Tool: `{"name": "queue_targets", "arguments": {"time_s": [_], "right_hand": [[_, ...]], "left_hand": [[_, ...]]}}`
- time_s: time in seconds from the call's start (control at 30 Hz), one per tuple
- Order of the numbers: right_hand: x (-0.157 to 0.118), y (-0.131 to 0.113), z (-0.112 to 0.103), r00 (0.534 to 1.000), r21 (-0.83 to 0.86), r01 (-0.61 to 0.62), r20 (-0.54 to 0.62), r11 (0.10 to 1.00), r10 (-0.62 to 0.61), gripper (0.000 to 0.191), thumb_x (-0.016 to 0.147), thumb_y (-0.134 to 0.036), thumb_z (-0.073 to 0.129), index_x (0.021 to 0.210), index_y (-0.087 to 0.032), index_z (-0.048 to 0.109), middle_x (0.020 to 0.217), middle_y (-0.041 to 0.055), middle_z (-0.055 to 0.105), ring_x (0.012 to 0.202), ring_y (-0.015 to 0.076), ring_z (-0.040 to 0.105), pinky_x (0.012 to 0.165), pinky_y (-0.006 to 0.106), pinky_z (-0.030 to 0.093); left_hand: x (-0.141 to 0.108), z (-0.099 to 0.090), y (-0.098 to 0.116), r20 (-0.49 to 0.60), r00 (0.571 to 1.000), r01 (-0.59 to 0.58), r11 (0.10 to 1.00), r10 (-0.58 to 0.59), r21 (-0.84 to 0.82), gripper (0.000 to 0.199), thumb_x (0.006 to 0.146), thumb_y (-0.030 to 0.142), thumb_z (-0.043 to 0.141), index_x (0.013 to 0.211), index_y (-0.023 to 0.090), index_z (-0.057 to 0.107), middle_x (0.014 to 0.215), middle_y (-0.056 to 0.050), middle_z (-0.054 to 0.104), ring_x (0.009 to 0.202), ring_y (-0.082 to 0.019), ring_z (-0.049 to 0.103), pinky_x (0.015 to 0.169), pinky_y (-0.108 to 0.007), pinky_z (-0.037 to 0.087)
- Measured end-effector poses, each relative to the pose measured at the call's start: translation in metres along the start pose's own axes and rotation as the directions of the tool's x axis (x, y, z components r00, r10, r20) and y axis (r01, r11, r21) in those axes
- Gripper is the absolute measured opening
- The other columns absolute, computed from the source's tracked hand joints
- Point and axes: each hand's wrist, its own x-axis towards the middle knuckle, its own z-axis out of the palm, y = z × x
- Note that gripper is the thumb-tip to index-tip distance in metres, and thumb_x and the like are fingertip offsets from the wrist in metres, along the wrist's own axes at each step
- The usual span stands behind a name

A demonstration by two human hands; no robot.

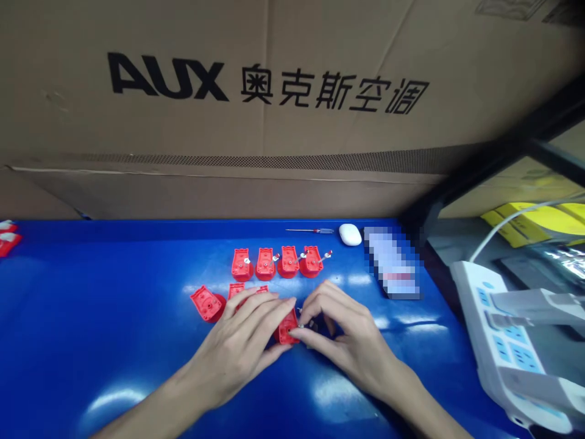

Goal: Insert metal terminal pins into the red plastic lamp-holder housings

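Right hand (342,341) pinches red plastic housing (287,327); left hand (237,344) curved against it, grip hidden behind fingers.

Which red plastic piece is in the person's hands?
The frontmost red piece, held between the left hand and right hand. The back row of four and the far-left piece lie apart on the blue bench.

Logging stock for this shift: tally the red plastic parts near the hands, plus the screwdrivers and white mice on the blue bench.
Red plastic parts: 8
Screwdriver: 1
White mouse: 1
Total: 10
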Motion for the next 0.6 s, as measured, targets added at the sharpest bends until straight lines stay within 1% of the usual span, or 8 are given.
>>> {"name": "queue_targets", "arguments": {"time_s": [0.03,0.1,0.17,0.27,0.37,0.5,0.6], "right_hand": [[0.000,0.000,0.000,1.000,0.003,-0.002,0.007,1.000,0.002,0.014,0.103,-0.034,0.081,0.105,-0.023,0.072,0.098,0.0039,0.070,0.086,0.0199,0.060,0.078,0.035,0.050],[0.000,-0.001,-0.003,0.999,0.018,-0.012,0.042,1.000,0.011,0.020,0.102,-0.036,0.082,0.117,-0.025,0.074,0.108,0.0055,0.071,0.093,0.0209,0.063,0.081,0.035,0.053],[0.001,-0.003,-0.008,0.996,0.022,-0.028,0.086,0.999,0.026,0.026,0.100,-0.037,0.083,0.123,-0.027,0.076,0.113,0.0056,0.070,0.098,0.0213,0.065,0.084,0.035,0.054],[0.002,-0.003,-0.016,0.988,-0.002,-0.048,0.145,0.999,0.048,0.019,0.102,-0.036,0.081,0.120,-0.028,0.078,0.110,0.0045,0.070,0.099,0.0213,0.065,0.086,0.035,0.054],[0.002,-0.002,-0.021,0.983,-0.024,-0.026,0.181,0.999,0.030,0.010,0.107,-0.031,0.074,0.114,-0.027,0.079,0.108,0.0039,0.072,0.100,0.0210,0.066,0.089,0.036,0.053],[0.003,-0.001,-0.020,0.986,-0.054,0.010,0.168,0.998,0.000,0.006,0.108,-0.028,0.073,0.109,-0.024,0.077,0.106,0.0043,0.072,0.099,0.0209,0.065,0.089,0.036,0.052],[0.002,-0.001,-0.017,0.987,-0.120,0.038,0.161,0.992,-0.018,0.008,0.110,-0.028,0.069,0.107,-0.022,0.074,0.103,0.0052,0.070,0.096,0.0214,0.062,0.086,0.036,0.051]], "left_hand": [[0.000,0.000,0.000,0.001,1.000,-0.001,1.000,0.001,0.003,0.045,0.111,0.027,0.066,0.151,0.008,0.057,0.136,-0.013,0.077,0.129,-0.027,0.069,0.117,-0.044,0.042],[-0.001,0.000,-0.001,0.007,1.000,-0.008,1.000,0.008,0.013,0.046,0.111,0.027,0.066,0.152,0.008,0.057,0.138,-0.014,0.077,0.129,-0.027,0.069,0.117,-0.045,0.043],[-0.001,0.000,-0.001,0.013,1.000,-0.014,1.000,0.014,0.020,0.046,0.111,0.027,0.065,0.153,0.009,0.056,0.139,-0.014,0.076,0.130,-0.028,0.068,0.116,-0.046,0.043],[-0.001,0.000,-0.001,0.018,1.000,-0.013,1.000,0.012,0.021,0.046,0.112,0.027,0.064,0.153,0.009,0.056,0.139,-0.014,0.076,0.130,-0.027,0.068,0.117,-0.045,0.043],[0.000,-0.001,0.000,0.019,1.000,-0.005,1.000,0.005,0.016,0.046,0.112,0.028,0.065,0.152,0.009,0.056,0.138,-0.013,0.077,0.129,-0.027,0.068,0.117,-0.045,0.042],[0.000,-0.001,0.000,0.011,1.000,-0.011,1.000,0.011,0.024,0.046,0.112,0.029,0.065,0.152,0.008,0.057,0.136,-0.013,0.077,0.128,-0.026,0.069,0.116,-0.045,0.044],[-0.001,-0.001,0.000,0.015,1.000,-0.009,1.000,0.009,0.023,0.047,0.111,0.029,0.066,0.153,0.009,0.056,0.137,-0.014,0.077,0.129,-0.026,0.070,0.116,-0.046,0.045]]}}
